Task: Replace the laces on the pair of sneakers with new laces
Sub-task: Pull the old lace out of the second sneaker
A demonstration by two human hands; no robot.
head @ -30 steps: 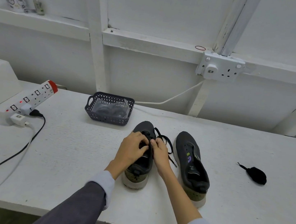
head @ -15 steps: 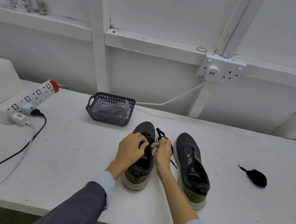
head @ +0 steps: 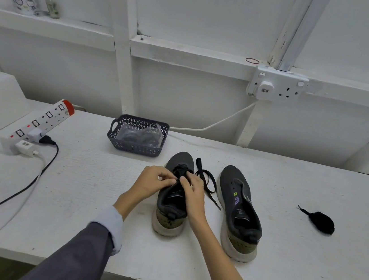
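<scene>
Head view: two dark sneakers stand side by side on the white surface (head: 77, 196), heels toward the person and toes toward the back wall. Their long axes run front to back and nearly parallel, though the right sneaker (head: 239, 208) sits slightly askew, its heel swung outward. That heel-near placement looks deliberate: it puts the eyelet rows face up within easy reach.

The left sneaker (head: 170, 206) is the one being worked on. Both grips meet over its forefoot. The left grip (head: 154, 184) is curled with thumb and forefinger pinched together at the black lace (head: 207, 180) beside the eyelets. The right grip (head: 192, 192) pinches the same lace at its crossing, its wrist lying over the shoe's opening, which likely steadies the shoe. The lace's free length loops out onto the surface between the two sneakers and trails back toward the person. I judge that threading is only at the lowest eyelets.

The right sneaker shows no lace, so it probably awaits its turn. A wadded black bundle (head: 321, 222), perhaps a removed lace, lies well apart on the right. A dark basket (head: 135, 149) holding clear packets sits just behind the left sneaker's toe. A power strip (head: 40, 121) lies far left.
</scene>
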